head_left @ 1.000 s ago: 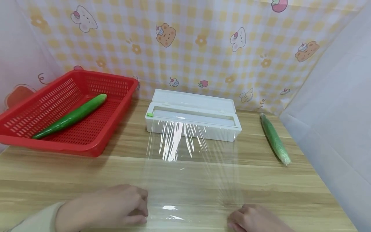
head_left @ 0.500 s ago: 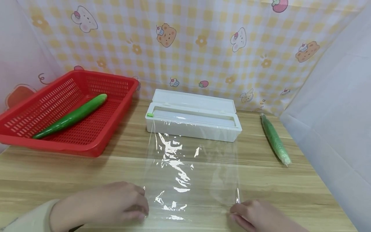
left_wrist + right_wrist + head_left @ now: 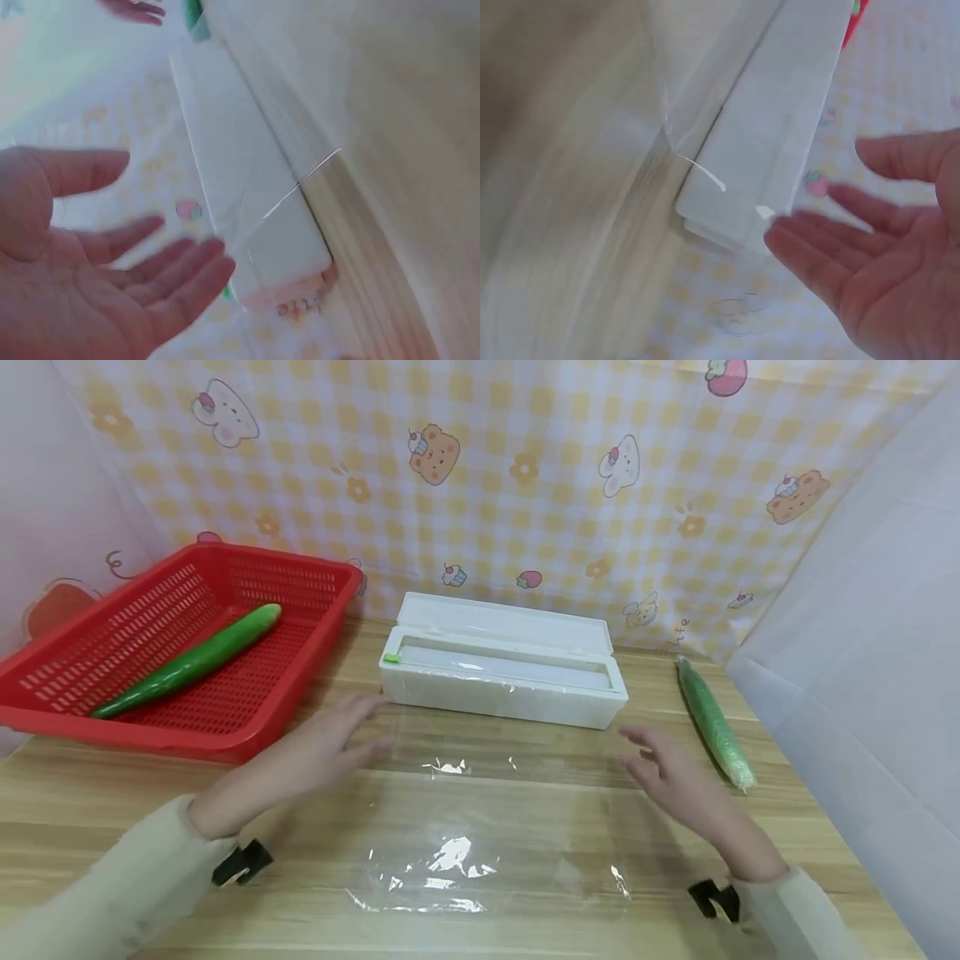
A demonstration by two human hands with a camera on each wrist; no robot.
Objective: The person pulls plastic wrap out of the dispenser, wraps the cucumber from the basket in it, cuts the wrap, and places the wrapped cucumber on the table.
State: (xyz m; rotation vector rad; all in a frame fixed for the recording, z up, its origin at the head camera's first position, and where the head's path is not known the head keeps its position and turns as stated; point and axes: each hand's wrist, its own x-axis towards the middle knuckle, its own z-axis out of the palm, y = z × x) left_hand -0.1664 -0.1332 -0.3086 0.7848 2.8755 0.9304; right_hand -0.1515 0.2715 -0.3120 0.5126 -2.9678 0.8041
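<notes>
A sheet of clear cling film [image 3: 480, 827] runs from the front of the white cling film dispenser [image 3: 498, 693] and lies over the wooden table, with shiny wrinkles at its near edge. The dispenser's lid [image 3: 502, 622] is raised, and a green slider [image 3: 392, 658] sits at its left end. My left hand [image 3: 318, 747] is near the dispenser's left front corner, fingers extended and holding nothing. On the other side my right hand [image 3: 671, 777] hovers by the right front corner, also empty with fingers loosely spread. Both wrist views show bare palms beside the dispenser.
At the left stands a red plastic basket [image 3: 225, 742] with a green cucumber [image 3: 191, 667] in it. A film-wrapped cucumber [image 3: 712, 720] lies at the right of the wooden table [image 3: 795, 860]. A checked cloth [image 3: 517, 518] hangs behind.
Both hands have let go of the film's near edge and moved forward toward the dispenser. The stretched film has settled onto the table.
</notes>
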